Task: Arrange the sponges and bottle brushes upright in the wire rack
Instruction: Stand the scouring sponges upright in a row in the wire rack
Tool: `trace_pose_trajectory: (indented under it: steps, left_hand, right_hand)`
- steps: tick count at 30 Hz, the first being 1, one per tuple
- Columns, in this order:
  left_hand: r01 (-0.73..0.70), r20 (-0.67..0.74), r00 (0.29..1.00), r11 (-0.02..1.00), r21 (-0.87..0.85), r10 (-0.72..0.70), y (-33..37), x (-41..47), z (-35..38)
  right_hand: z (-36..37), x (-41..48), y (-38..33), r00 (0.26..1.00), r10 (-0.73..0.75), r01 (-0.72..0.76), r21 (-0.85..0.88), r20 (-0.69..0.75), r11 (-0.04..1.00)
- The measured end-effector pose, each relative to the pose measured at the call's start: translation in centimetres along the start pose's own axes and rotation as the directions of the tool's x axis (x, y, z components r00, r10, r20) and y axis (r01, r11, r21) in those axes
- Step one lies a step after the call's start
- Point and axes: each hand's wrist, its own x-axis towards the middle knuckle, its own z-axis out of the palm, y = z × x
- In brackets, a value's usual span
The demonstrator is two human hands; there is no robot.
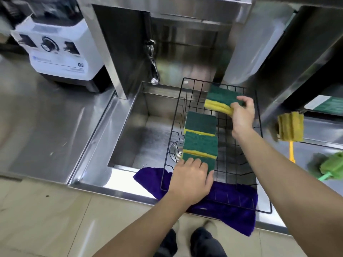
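Note:
A black wire rack (182, 101) sits over the right half of the steel sink. A row of green-and-yellow sponges (201, 135) leans in its left side, and my left hand (191, 179) presses on the nearest one. My right hand (242, 115) grips another green-and-yellow sponge (221, 98), possibly two together, tilted above the rack's far right part. A yellow bottle brush (290, 127) and a green bottle brush (332, 166) lie on the counter to the right of the rack.
A purple cloth (233, 206) lies under the rack's near edge and hangs over the counter front. A tap (153, 67) stands behind the sink (141, 138). A white blender base (59, 51) sits at the back left on the steel counter.

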Motion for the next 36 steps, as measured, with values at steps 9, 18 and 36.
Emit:
trace_pose_trajectory:
  steps: [9, 18, 36]
  left_hand:
    - [-0.043, 0.025, 0.999, 0.999, 0.026, 0.043, 0.2, 0.1, 0.0]
    - [-0.061, 0.045, 0.997, 0.998, 0.033, 0.059, 0.2, 0.2, 0.1]
    - [-0.058, 0.006, 0.998, 0.998, 0.017, 0.058, 0.0, 0.1, 0.2]
  right_hand:
    - [3.4, 0.9, 1.1, 0.959, -0.046, 0.122, -0.258, 0.280, 0.959]
    - [3.1, 2.1, 1.9, 0.971, -0.018, 0.093, -0.308, 0.237, 0.947]
    - [3.1, 1.6, 2.4, 0.931, 0.131, -0.037, -0.269, 0.340, 0.962]
